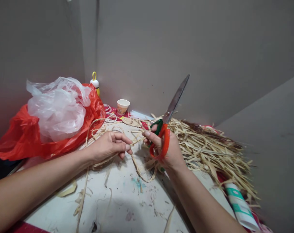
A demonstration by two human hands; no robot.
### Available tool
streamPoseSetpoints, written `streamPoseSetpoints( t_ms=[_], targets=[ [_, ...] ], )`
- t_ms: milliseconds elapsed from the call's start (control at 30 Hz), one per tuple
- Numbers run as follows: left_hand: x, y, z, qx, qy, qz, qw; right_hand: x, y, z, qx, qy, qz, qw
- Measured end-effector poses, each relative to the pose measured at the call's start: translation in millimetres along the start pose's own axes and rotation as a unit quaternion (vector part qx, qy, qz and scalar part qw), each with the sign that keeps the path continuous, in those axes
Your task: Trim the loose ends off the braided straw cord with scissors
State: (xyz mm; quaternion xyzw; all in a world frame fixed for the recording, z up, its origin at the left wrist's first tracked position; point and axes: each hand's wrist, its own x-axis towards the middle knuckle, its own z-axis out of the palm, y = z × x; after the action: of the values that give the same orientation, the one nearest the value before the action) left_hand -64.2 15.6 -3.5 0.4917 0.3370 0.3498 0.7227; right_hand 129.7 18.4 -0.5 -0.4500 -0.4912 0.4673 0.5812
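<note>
My left hand [114, 145] pinches a thin braided straw cord [139, 173] between thumb and fingers. A loop of that cord hangs down over the white tabletop, and more of it trails behind the hand to the left. My right hand [167, 147] is closed around scissors [163, 139] with one red and one green handle; their blades point up and away from me and look closed together. The thumb and fingertips of this hand also meet near the cord's stretch between both hands. Whether they grip it is hard to make out.
A big heap of dry straw strips [210, 145] lies at right, beside a green-and-white roll [241, 205]. Red [17, 136] and clear plastic bags [59, 110] fill the left. Behind stand a paper cup [123, 106] and a yellow-white bottle [95, 84], near grey walls [185, 42].
</note>
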Motion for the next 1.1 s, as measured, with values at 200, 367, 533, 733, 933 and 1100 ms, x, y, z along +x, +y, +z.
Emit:
streamPoseSetpoints(
  t_ms=[200,367,533,733,933,1100],
  targets=[
    [-1.4,0.6,0.0,-0.021,-0.037,-0.011,0.999,1.3,-0.2,-0.8,-0.015,0.012,-0.017,1.000],
    [-3.1,6.0,0.7,-0.061,-0.042,-0.046,0.996,3.8,-0.7,-2.7,0.008,0.036,-0.014,0.999],
    [-4.1,8.4,0.4,-0.065,-0.065,-0.056,0.994,6.0,-1.6,-3.0,0.012,0.054,-0.012,0.998],
    [-3.2,10.6,0.7,-0.072,-0.060,-0.043,0.995,9.1,-2.2,-6.8,0.022,0.073,-0.015,0.997],
    [-4.7,10.8,0.5,-0.092,-0.049,-0.043,0.994,9.8,-0.6,-5.4,0.044,0.067,-0.009,0.997],
    [-3.3,14.0,-2.7,-0.138,-0.020,0.006,0.990,7.8,3.2,-8.6,0.025,0.049,-0.006,0.998]
  ],
)
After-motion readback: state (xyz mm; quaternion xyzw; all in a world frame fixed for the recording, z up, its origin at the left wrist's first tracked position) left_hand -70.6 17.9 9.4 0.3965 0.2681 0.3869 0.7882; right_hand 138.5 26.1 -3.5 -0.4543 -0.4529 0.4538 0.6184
